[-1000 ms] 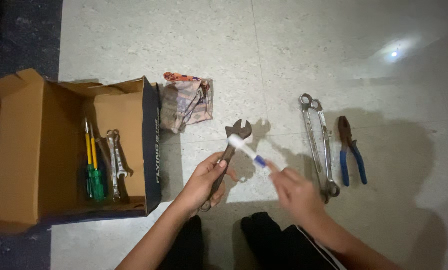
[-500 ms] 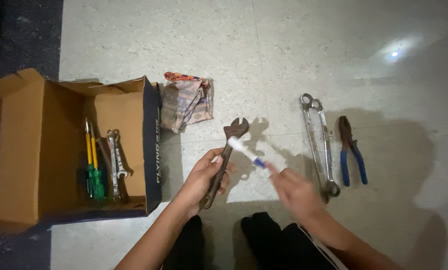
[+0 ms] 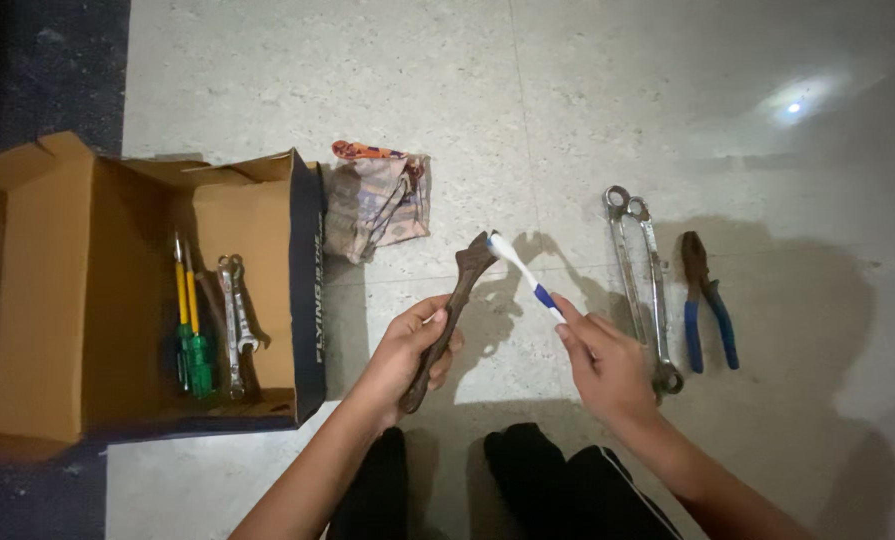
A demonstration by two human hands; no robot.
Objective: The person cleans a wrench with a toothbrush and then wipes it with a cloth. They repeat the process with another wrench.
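Over the pale floor [image 3: 667, 90] between our knees, we hold a rusty wrench [image 3: 447, 315] in our left hand [image 3: 407, 350], fingers wrapped tight round the lower half of its handle. Much of that handle is hidden inside the fist, with only the butt end poking out below. Its long axis runs steeply, tilted a little right, head up and away from us. The jaw opening is hard to make out, since the head is turned edge-on and dark.

Our right hand [image 3: 602, 365] pinches a white and blue toothbrush [image 3: 522, 278] by its back end, which the fingers cover. The brush slants up to the left, its bristle head touching the wrench head.

Left of us stands an open box [image 3: 37, 300] with screwdrivers [image 3: 189, 320] and small spanners [image 3: 232, 325] inside; its near wall hides their lower tips. A crumpled cloth [image 3: 377, 200] lies just beyond the wrench. On the right lie two long spanners [image 3: 639, 280] and blue-handled pliers [image 3: 705, 300], partly in our shadow.
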